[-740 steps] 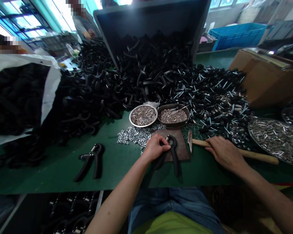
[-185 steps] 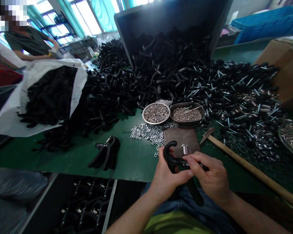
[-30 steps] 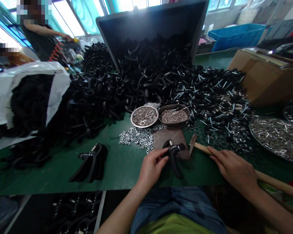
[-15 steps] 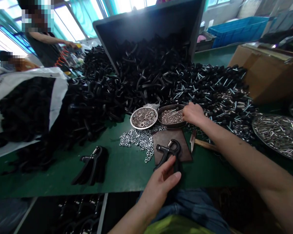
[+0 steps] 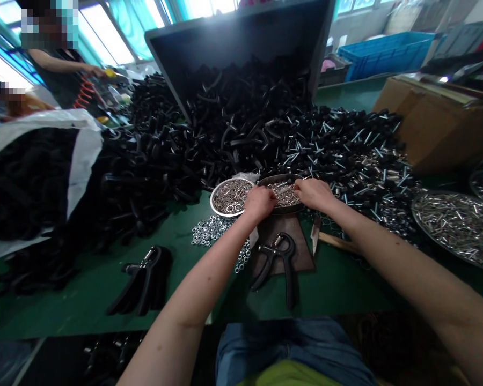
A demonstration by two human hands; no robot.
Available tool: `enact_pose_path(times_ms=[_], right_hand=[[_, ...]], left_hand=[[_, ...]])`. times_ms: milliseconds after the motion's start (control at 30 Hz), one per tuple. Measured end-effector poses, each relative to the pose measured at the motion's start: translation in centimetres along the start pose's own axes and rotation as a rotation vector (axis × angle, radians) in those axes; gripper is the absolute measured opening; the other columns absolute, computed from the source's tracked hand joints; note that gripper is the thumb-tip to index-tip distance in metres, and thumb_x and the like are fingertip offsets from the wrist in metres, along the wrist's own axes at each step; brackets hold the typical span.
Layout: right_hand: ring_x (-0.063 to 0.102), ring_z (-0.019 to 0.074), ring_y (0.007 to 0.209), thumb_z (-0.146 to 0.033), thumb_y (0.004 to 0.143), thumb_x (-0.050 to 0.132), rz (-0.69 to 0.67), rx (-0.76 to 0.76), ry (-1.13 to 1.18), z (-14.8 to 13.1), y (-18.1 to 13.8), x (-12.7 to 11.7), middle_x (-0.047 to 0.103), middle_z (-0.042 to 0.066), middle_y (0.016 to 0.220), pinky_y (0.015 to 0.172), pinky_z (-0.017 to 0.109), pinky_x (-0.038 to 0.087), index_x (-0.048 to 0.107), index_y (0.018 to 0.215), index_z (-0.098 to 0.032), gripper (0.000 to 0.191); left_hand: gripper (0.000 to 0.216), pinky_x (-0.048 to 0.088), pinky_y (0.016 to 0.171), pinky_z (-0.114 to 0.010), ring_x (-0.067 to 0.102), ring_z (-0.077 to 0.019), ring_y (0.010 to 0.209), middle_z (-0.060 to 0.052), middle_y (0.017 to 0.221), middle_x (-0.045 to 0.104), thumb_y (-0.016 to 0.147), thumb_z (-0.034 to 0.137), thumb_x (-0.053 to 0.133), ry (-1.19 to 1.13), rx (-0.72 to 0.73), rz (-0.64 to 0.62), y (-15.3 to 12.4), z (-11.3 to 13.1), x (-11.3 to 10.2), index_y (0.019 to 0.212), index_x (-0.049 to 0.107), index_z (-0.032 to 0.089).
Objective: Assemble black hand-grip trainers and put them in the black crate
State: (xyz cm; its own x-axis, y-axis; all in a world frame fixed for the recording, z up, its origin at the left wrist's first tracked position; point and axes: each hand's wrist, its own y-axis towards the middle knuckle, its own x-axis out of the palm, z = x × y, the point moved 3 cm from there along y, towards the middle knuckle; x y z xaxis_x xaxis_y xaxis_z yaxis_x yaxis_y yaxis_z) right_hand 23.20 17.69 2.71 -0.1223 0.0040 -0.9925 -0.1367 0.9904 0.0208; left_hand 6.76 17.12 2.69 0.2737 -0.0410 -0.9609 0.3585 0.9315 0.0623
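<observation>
Hand gripper [image 5: 277, 258] now lies alone on its dark mat [image 5: 301, 252] on the tabletop; my left hand [image 5: 260, 202] has let it go and joined my right hand [image 5: 314, 193] over the dark tray [image 5: 286, 178] of small metal parts, fingers curled, picking; what they hold I can't tell.

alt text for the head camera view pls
Both hands reach into metal dishes of small silver parts: the left hand at the round dish, the right hand in the dark dish. A black hand gripper lies nearer on the green table.
</observation>
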Motion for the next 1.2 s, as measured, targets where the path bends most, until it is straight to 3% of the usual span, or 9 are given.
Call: enact_pose_path(times_ms=[167, 300, 400, 500, 600, 733, 867, 933, 1200], right_hand=[[0.063, 0.0225, 0.087, -0.022, 0.082, 0.042, 0.119, 0.042, 0.170, 0.9, -0.5, -0.4, 0.070, 0.008, 0.091, 0.075, 0.032, 0.043, 0.062, 0.099, -0.020, 0.026], [0.063, 0.0184, 0.086, -0.018, 0.085, 0.036, 0.182, 0.020, 0.309, 1.3, -1.0, -1.0, 0.071, 0.005, 0.089, 0.076, 0.029, 0.044, 0.057, 0.100, -0.020, 0.026], [0.063, 0.0151, 0.072, -0.018, 0.085, 0.037, 0.197, 0.001, 0.580, 1.3, -1.6, -1.3, 0.071, 0.004, 0.085, 0.070, 0.028, 0.045, 0.052, 0.100, -0.018, 0.021], [0.059, 0.0127, 0.058, -0.022, 0.081, 0.047, 0.090, -0.022, 0.973, 0.8, -2.9, -1.0, 0.069, 0.004, 0.080, 0.060, 0.027, 0.045, 0.051, 0.094, -0.017, 0.014], [0.055, 0.0115, 0.059, -0.025, 0.074, 0.059, -0.122, -0.067, 1.094, -0.6, -4.8, 0.0, 0.067, 0.002, 0.075, 0.058, 0.025, 0.043, 0.058, 0.084, -0.016, 0.013], [0.055, 0.0122, 0.064, -0.027, 0.070, 0.064, -0.315, -0.155, 1.001, -2.6, -7.0, 1.9, 0.063, 0.001, 0.071, 0.059, 0.025, 0.041, 0.066, 0.077, -0.016, 0.013], [0.056, 0.0137, 0.073, -0.026, 0.068, 0.066, -0.307, -0.224, 0.915, -3.5, -7.2, 3.3, 0.062, 0.002, 0.080, 0.066, 0.026, 0.042, 0.069, 0.074, -0.017, 0.011], [0.057, 0.0143, 0.077, -0.025, 0.068, 0.066, -0.294, -0.234, 0.902, -3.6, -7.1, 3.6, 0.062, 0.002, 0.083, 0.071, 0.027, 0.042, 0.070, 0.073, -0.017, 0.010], [0.058, 0.0143, 0.075, -0.022, 0.067, 0.067, -0.294, -0.225, 0.807, -4.0, -6.9, 3.1, 0.064, 0.001, 0.079, 0.071, 0.026, 0.042, 0.070, 0.072, -0.018, 0.007]], left_hand=[[0.023, 0.046, 0.082, -0.033, 0.061, -0.0262, 0.092, -0.010, 0.089, 0.070, 0.064, 0.034, 0.073, 0.012, -0.003, -0.138, 3.2, 1.2, 1.9, 0.081, 0.074, 0.019], [0.020, 0.045, 0.084, -0.031, 0.062, -0.0249, 0.094, -0.011, 0.093, 0.070, 0.070, 0.030, 0.068, -0.014, -0.037, -0.168, 3.6, 1.2, 2.5, 0.085, 0.072, 0.017], [0.018, 0.045, 0.086, -0.032, 0.062, -0.0249, 0.095, -0.012, 0.092, 0.070, 0.074, 0.028, 0.063, -0.071, -0.068, -0.153, 3.4, 0.8, 2.2, 0.084, 0.072, 0.016], [0.015, 0.044, 0.088, -0.035, 0.062, -0.0252, 0.094, -0.012, 0.090, 0.070, 0.075, 0.022, 0.059, -0.170, -0.087, -0.111, 3.1, 0.6, 1.6, 0.081, 0.070, 0.014], [0.016, 0.047, 0.084, -0.034, 0.064, -0.0217, 0.087, -0.009, 0.086, 0.070, 0.077, 0.020, 0.053, -0.326, -0.095, -0.067, 2.2, 0.5, 0.9, 0.083, 0.067, 0.015], [0.015, 0.052, 0.071, -0.028, 0.066, -0.0140, 0.072, -0.006, 0.083, 0.070, 0.079, 0.020, 0.049, -0.594, -0.122, -0.059, -0.3, -0.2, -0.2, 0.089, 0.060, 0.014], [0.010, 0.055, 0.073, -0.034, 0.066, -0.0136, 0.069, -0.005, 0.077, 0.069, 0.075, 0.018, 0.058, -1.262, -0.262, -0.057, -4.3, -1.8, -0.8, 0.084, 0.056, 0.014], [0.014, 0.055, 0.075, -0.036, 0.066, -0.0143, 0.069, -0.003, 0.073, 0.068, 0.071, 0.018, 0.064, -1.479, -0.329, -0.070, -6.6, -2.5, -0.6, 0.081, 0.056, 0.014], [0.021, 0.051, 0.076, -0.031, 0.065, -0.0142, 0.074, -0.003, 0.076, 0.068, 0.069, 0.027, 0.071, -1.537, -0.478, -0.124, -13.7, -3.5, 1.5, 0.081, 0.059, 0.015]])
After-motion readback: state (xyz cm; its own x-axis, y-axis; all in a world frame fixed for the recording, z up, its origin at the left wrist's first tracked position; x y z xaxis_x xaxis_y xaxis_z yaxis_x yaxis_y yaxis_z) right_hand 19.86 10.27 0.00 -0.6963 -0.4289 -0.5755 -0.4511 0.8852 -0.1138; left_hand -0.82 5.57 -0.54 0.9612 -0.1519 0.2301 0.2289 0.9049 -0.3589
